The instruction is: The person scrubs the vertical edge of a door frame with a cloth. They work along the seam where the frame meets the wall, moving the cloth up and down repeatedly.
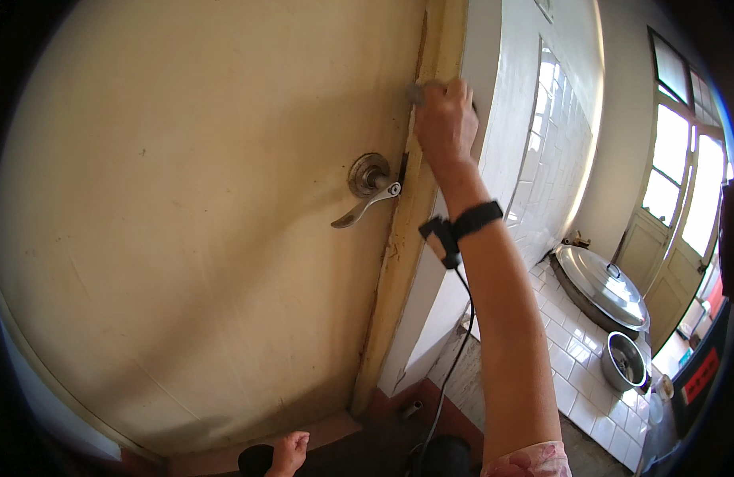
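Observation:
My right hand (447, 119) is raised to the upper part of the yellow wooden door frame (396, 250). Its fingers are closed on a grey wad (415, 93), possibly a cloth, which is blurred and mostly covered by the hand. A black strap (477, 220) with a small device and a trailing cable sits around the right wrist. Below and to the left of this hand, a metal lever handle (367, 206) with a keyhole is mounted on the pale yellow door (194, 179), which looks closed. Low in view, my left hand (289, 453) hangs with curled fingers, and nothing shows in it.
On the right, a white-tiled counter (572, 387) bears a large wok lid (605, 283) and a metal bowl (623, 361). Beyond it stand glazed double doors (671, 226). A short pipe (412, 409) sticks out near the floor by the frame.

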### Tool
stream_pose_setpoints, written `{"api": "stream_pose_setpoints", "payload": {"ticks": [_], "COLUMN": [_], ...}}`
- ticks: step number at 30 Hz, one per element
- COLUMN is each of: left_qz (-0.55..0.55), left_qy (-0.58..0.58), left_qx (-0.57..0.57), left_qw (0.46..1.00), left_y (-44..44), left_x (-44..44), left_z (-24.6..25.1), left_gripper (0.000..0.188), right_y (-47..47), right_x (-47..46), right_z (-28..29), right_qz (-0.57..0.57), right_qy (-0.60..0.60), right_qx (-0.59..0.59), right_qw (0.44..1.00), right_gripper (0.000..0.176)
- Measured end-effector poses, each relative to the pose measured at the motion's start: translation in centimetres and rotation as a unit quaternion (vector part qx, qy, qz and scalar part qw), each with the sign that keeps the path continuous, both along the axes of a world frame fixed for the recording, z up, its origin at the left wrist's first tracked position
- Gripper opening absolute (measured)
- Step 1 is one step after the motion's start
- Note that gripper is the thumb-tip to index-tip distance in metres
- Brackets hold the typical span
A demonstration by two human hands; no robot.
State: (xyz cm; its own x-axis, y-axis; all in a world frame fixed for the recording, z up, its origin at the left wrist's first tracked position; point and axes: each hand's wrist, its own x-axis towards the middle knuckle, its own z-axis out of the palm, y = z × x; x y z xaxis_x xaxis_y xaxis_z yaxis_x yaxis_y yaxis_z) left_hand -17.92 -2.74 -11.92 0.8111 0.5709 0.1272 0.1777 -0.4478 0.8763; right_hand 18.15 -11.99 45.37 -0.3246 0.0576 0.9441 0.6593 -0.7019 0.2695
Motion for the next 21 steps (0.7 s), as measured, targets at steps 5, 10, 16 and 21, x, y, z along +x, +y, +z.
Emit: {"api": "stream_pose_setpoints", "payload": {"ticks": [5,10,16,21], "left_qz": [-0.007,-0.005,0.013,0.006], "left_qy": [0.006,-0.032,-0.005,-0.012], "left_qx": [0.041,0.005,-0.006,-0.008], "left_qw": [0.999,0.999,1.000,1.000], "left_y": [-0.1,0.1,-0.1,0.0], "left_x": [-0.2,0.2,0.8,0.9], "left_z": [-0.2,-0.3,-0.3,-0.4], "left_gripper": [0.014,0.015,0.014,0.014], "right_y": [-1.8,-2.9,-1.9,-1.0], "right_x": [-1.9,-2.6,-0.3,-0.3], "right_z": [-11.3,-9.6,10.0,5.1], "right_qz": [0.043,0.029,-0.028,-0.159], "right_qy": [0.040,0.069,-0.094,-0.066], "right_qx": [-0.085,-0.145,0.016,-0.111], "right_qw": [0.995,0.987,0.995,0.979], "right_gripper": [0.010,0.012,0.018,0.023]}}
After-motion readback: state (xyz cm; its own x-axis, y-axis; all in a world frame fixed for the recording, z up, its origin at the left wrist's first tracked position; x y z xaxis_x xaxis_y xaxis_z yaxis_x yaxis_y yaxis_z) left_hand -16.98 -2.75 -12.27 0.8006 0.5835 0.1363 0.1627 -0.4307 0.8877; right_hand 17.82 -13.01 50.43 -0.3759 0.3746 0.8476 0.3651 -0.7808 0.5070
